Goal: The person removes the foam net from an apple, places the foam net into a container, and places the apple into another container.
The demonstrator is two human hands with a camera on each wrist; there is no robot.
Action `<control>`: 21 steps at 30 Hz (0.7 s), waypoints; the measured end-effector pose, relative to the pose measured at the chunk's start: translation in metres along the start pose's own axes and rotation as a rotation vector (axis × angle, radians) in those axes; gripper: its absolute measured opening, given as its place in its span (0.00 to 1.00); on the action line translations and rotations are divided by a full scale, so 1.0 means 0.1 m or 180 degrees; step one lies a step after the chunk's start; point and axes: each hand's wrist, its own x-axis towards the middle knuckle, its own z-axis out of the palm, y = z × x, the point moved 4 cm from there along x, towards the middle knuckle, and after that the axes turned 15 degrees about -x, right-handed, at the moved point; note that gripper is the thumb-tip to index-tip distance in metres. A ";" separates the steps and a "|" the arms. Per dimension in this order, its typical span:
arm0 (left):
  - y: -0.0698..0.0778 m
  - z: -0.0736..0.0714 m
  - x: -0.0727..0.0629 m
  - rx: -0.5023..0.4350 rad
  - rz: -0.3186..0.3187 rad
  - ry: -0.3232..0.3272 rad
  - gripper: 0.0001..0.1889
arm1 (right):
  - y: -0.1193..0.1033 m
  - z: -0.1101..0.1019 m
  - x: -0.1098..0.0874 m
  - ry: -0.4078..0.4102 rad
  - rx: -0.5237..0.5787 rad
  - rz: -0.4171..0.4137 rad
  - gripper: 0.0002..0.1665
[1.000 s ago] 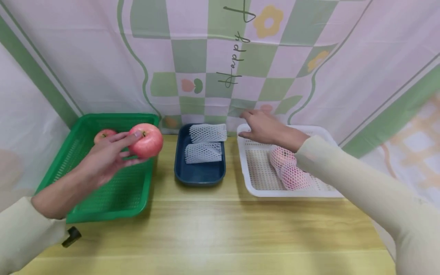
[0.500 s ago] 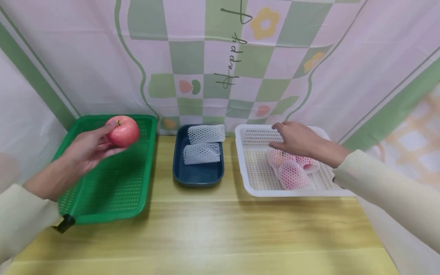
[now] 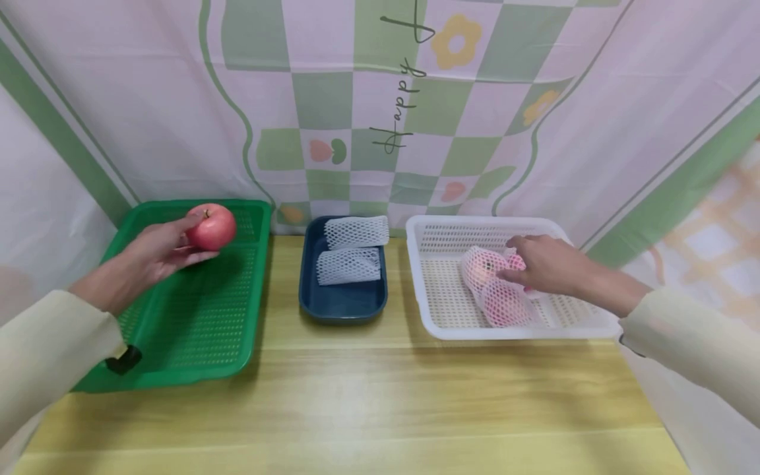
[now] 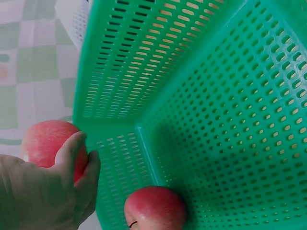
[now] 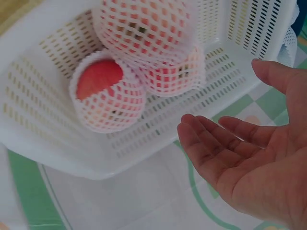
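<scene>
My left hand point(image 3: 156, 254) holds a red apple point(image 3: 212, 227) over the far part of the green basket point(image 3: 258, 310), thumb on top beside the stem. The left wrist view shows a second apple point(image 4: 156, 208) lying in that basket; in the head view my hand hides it. My right hand point(image 3: 549, 264) hovers over the white basket point(image 3: 516, 333), fingers loosely bent and palm free in the right wrist view. Below it lie three apples in foam nets: a netted apple point(image 5: 144, 31) on the near side, another netted apple point(image 5: 175, 76) beside it, and a partly bare one point(image 5: 108, 93).
Between the baskets stands a navy tray point(image 3: 341, 305) with a white foam net point(image 3: 356, 231) and another foam net point(image 3: 348, 266) lying flat in it. All three containers stand on a wooden table point(image 3: 368, 396). A checkered curtain point(image 3: 380, 99) hangs right behind them.
My left hand has carried the apple leftward, back over the green basket. My right hand has moved right and lower, from the white basket's far left corner to above the netted apples.
</scene>
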 end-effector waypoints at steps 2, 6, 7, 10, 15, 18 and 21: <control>-0.02 0.01 0.04 0.0092 -0.0033 -0.0049 0.44 | 0.02 0.04 -0.05 -0.0005 -0.0001 0.0012 0.40; -0.07 0.04 0.12 0.0383 -0.0051 -0.0087 0.45 | 0.04 0.15 -0.15 -0.0022 -0.0034 0.0055 0.39; -0.08 0.04 0.14 0.0455 -0.0055 -0.0081 0.44 | 0.05 0.18 -0.17 -0.0048 -0.0006 0.0066 0.40; -0.09 0.06 0.19 0.0675 -0.0069 -0.0074 0.43 | 0.08 0.29 -0.24 -0.0179 0.0104 0.0183 0.42; -0.12 0.09 0.27 0.0872 -0.0128 -0.0108 0.41 | 0.11 0.46 -0.32 -0.0364 0.0272 0.0354 0.44; -0.14 0.09 0.31 0.0895 -0.0132 -0.0070 0.42 | 0.12 0.55 -0.36 -0.0467 0.0319 0.0455 0.48; -0.15 0.09 0.35 0.0872 -0.0128 -0.0017 0.42 | 0.12 0.62 -0.38 -0.0606 0.0374 0.0557 0.52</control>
